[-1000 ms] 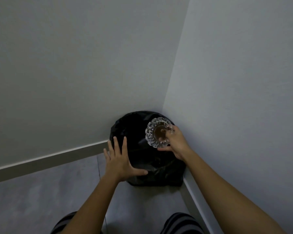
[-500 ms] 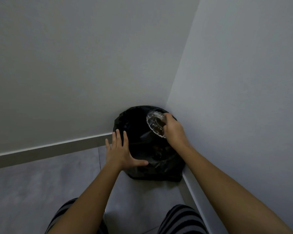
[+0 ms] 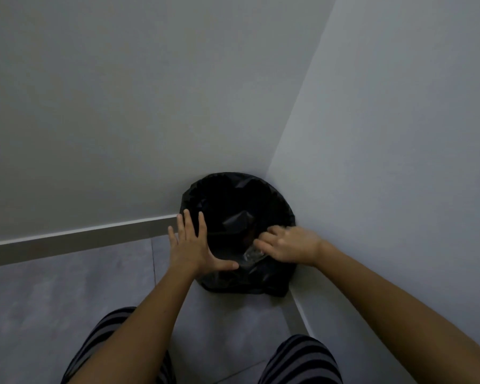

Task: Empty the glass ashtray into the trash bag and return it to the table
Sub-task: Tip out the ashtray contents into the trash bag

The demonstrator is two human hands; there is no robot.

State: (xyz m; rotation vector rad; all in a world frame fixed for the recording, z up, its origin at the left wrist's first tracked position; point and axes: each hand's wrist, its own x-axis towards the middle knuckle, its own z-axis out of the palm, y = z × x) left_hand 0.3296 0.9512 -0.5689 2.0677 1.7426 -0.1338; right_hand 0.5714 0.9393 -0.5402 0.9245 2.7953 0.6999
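Mostly hidden, the glass ashtray shows only as a small, blurred, glinting sliver under the fingers of the right hand. Those fingers are curled over it and clasp it from above, low over the near inner edge of the trash bag. Motion blur smears the knuckles and the glass, so its rim, its opening and the way it faces cannot be made out; whether it is tipped or level cannot be told either. Nothing of its contents is visible.

Fingers of the left hand are spread flat and loose, gripping nothing, with the palm pressed against the bag's near left side and the thumb reaching along the front edge, close to the glass.

Inside, the black bag is dark and creased, and its depths cannot be read. It stands in the corner where two pale walls meet, against a skirting board, on a grey tiled floor. Both forearms run off the bottom edge, over striped trousers that are cut off as well.
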